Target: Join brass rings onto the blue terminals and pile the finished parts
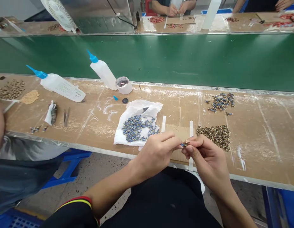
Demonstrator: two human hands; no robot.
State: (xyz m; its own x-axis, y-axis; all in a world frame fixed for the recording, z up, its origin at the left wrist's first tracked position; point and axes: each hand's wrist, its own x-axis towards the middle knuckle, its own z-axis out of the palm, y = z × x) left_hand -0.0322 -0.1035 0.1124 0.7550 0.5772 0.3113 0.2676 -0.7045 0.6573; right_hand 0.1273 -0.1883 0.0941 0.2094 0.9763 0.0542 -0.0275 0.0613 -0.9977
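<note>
Dark shirt [166, 202] is closest, at the counter's [251, 133] near edge. The tiny blue-and-gold piece [184, 144] could pop loose if either pinch slips, maybe onto the floor [94, 171] imo. It sits between left hand [155, 152] and right hand [210, 158], both pinching it by fingertip, just inside that edge.

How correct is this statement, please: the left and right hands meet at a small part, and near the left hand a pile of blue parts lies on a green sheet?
One detail is wrong: the sheet is white, not green, as the head view shows. The rest is right: the left hand and right hand meet at a small part, and the pile of blue parts lies near the left hand.
</note>
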